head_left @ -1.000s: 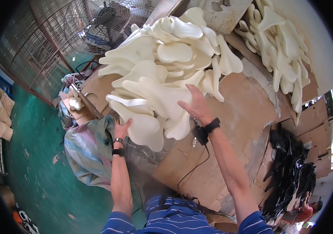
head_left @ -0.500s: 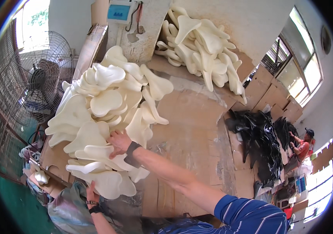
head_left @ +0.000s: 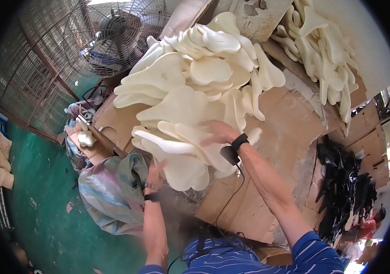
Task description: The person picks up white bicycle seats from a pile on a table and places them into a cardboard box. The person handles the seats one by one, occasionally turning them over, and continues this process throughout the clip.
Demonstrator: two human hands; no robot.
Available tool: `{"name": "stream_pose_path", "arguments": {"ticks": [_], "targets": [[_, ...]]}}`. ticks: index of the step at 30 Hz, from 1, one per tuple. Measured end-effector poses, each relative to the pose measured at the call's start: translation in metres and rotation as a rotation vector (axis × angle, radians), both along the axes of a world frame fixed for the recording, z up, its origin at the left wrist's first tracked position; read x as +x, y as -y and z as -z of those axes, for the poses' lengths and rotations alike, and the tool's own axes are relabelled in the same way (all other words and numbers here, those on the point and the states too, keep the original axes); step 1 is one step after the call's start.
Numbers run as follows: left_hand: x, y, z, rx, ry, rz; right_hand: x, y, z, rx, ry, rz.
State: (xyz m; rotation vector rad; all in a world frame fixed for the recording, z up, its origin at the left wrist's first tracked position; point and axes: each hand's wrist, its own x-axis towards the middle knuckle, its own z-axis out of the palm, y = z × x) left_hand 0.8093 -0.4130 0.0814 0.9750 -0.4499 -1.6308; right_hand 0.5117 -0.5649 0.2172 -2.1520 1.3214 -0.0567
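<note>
A big heap of cream, saddle-shaped foam pads (head_left: 211, 71) lies on the cardboard-covered table (head_left: 268, 150). Nearest me, a stack of these pads (head_left: 183, 171) sits between my two hands at the heap's front edge. My right hand (head_left: 222, 133) lies over the stack's right side, its fingers curled onto the pads and slightly blurred. At the left end of the lowest pads is my left hand (head_left: 154, 174), its thumb and fingers against their edge and partly hidden. Both wrists wear dark bands.
A large wire-caged fan (head_left: 115, 27) stands at the far left. Beside my left arm slumps a striped woven sack (head_left: 108, 192) above the green floor (head_left: 44, 182). More foam pads (head_left: 325, 50) are piled at the back right, black covers (head_left: 338, 182) at the right, with a person (head_left: 368, 226) beyond.
My view has swung left and down, so the heap appears higher and farther right. Both hands remain at the front stack; the right hand has shifted slightly over the pads.
</note>
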Motion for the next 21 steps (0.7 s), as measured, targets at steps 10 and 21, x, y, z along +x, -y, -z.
{"name": "stream_pose_path", "arguments": {"ticks": [10, 21], "targets": [[0.005, -0.031, -0.070, 0.022, 0.099, -0.031, -0.007, -0.075, -0.045, 0.333, 0.578, 0.308], [-0.007, 0.000, -0.064, 0.009, 0.354, -0.201, -0.014, -0.170, 0.003, 0.445, 0.918, 0.575]]}}
